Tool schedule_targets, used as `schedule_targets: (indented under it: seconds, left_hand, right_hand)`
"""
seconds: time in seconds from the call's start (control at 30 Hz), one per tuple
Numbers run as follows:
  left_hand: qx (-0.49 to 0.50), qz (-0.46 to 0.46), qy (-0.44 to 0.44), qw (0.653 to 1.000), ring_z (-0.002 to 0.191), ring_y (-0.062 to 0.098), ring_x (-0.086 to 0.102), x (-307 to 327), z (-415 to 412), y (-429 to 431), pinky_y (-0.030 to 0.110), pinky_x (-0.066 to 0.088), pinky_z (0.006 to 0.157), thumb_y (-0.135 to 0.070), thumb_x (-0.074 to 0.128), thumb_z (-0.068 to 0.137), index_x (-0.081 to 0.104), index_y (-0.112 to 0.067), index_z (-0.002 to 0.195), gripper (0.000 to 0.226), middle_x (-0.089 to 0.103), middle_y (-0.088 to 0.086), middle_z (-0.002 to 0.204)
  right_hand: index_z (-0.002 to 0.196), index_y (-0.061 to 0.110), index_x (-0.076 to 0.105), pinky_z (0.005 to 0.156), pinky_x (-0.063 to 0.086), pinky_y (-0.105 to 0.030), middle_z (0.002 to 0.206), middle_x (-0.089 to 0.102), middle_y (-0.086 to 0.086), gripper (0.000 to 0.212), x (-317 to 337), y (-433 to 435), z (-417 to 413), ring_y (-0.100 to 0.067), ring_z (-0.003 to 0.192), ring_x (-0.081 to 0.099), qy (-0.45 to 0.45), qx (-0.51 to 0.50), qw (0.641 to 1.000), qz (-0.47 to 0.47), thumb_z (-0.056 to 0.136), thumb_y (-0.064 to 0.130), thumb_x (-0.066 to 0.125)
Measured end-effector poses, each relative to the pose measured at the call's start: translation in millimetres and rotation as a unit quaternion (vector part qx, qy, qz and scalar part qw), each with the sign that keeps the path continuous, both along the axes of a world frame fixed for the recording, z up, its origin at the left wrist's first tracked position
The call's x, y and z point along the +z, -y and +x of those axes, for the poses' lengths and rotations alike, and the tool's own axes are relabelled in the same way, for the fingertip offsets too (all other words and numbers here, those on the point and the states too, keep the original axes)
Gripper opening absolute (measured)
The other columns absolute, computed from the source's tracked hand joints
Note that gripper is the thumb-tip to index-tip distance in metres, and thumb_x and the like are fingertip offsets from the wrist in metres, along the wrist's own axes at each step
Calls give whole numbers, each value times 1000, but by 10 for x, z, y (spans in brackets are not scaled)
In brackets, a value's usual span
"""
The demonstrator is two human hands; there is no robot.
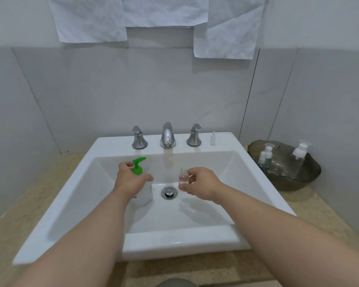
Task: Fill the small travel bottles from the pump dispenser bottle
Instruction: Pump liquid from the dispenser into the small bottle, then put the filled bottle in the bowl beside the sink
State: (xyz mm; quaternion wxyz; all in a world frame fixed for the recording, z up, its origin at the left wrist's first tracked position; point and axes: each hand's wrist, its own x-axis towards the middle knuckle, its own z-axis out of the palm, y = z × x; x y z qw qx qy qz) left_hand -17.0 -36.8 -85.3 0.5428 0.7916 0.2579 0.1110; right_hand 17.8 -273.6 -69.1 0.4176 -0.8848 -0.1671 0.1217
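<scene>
1. Both bottles are kept over the sink (195,242) basin, I'd guess so that any spill drains away.
2. The left hand (131,180) wraps the pump dispenser bottle (146,193) at its shoulder to steady it. The bottle stands upright, left of the drain (169,192), with its green spout pointing right and slightly far.
3. The right hand (203,184) pinches the small travel bottle (183,177) just right of the drain. Its long axis is vertical and its open mouth faces up, not yet under the spout.

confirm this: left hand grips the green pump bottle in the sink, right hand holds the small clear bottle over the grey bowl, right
One slip: in the head view the right hand holds the small clear bottle over the sink, not over the grey bowl. The left hand does grip the green pump bottle in the sink.
</scene>
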Motion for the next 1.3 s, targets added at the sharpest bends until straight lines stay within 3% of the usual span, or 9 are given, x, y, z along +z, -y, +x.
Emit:
schedule_targets:
  seconds: [0.13, 0.27, 0.37, 0.53, 0.67, 0.8, 1.0, 1.13, 1.3]
  left_hand:
    - [68, 50, 164, 983, 127, 27, 52, 393, -54, 91, 51, 45, 109, -39, 75, 69, 46, -17, 135, 76, 51, 4, 136]
    - [83, 276, 331, 898, 114, 25, 51, 913, -67, 465, 40, 38, 102, -25, 63, 78, 59, -8, 123, 48, 57, 5, 119]
    - [-42, 393, 397, 828, 105, 30, 56, 1153, 109, 866, 39, 40, 94, -20, 61, 81, 65, -9, 112, 34, 63, 8, 111]
    - [-295, 533, 236, 758, 117, 28, 57, 1281, 503, 1426, 39, 42, 99, -18, 65, 94, 62, -18, 131, 37, 57, 4, 135]
    - [-340, 570, 83, 744, 128, 27, 53, 1286, 876, 1576, 41, 43, 105, -23, 62, 99, 51, -28, 145, 47, 44, 0, 150]
    - [-337, 637, 11, 694, 132, 26, 51, 1331, 1196, 1666, 40, 38, 107, -22, 61, 100, 47, -30, 149, 51, 43, 2, 152]
    - [-342, 624, -37, 702, 128, 27, 56, 1226, 1463, 1838, 36, 44, 92, -19, 57, 102, 52, -31, 146, 46, 48, -1, 146]
    - [-317, 640, -55, 697, 104, 26, 65, 1095, 1561, 1863, 33, 45, 74, -10, 59, 97, 70, -23, 120, 28, 62, 1, 125]
    - [-273, 477, 102, 829, 117, 30, 58, 1261, 1463, 1772, 37, 48, 96, -22, 53, 106, 66, -16, 129, 27, 59, 8, 128]
  right_hand:
    - [100, 22, 69, 59, 43, -18, 80, 61, 5, 17, 67, 200, -11, -11, 70, 61, 1, -27, 1000, 14, 88, 29, 80]
    - [96, 23, 69, 59, 45, -19, 81, 63, 4, 14, 50, 441, -17, -10, 69, 60, 3, -59, 998, 17, 88, 29, 79]
    - [94, 20, 70, 63, 46, -22, 90, 69, -1, 14, 32, 574, -17, -14, 72, 60, 11, -83, 996, 18, 87, 29, 78]
    - [91, 18, 67, 63, 44, -21, 103, 71, -1, 16, -39, 710, 9, -16, 78, 61, 41, -106, 993, 10, 90, 31, 75]
    - [102, 18, 69, 71, 49, -26, 104, 70, -4, 19, -93, 730, 18, -19, 78, 63, 14, -105, 993, 52, 90, 30, 77]
    - [99, 24, 68, 71, 51, -25, 81, 59, 7, 14, -112, 753, 77, -16, 73, 63, -2, -113, 990, 87, 90, 29, 77]
    - [99, 26, 67, 79, 54, -31, 76, 56, 6, 14, -144, 768, 192, -18, 74, 64, -1, -110, 990, 91, 89, 29, 78]
    - [100, 27, 67, 85, 57, -36, 73, 58, 4, 16, -177, 762, 245, -19, 75, 65, -3, -113, 990, 89, 89, 29, 78]
    - [92, 31, 65, 85, 58, -38, 77, 63, 2, 14, -207, 777, 287, -26, 85, 71, 1, -124, 989, 84, 88, 29, 78]
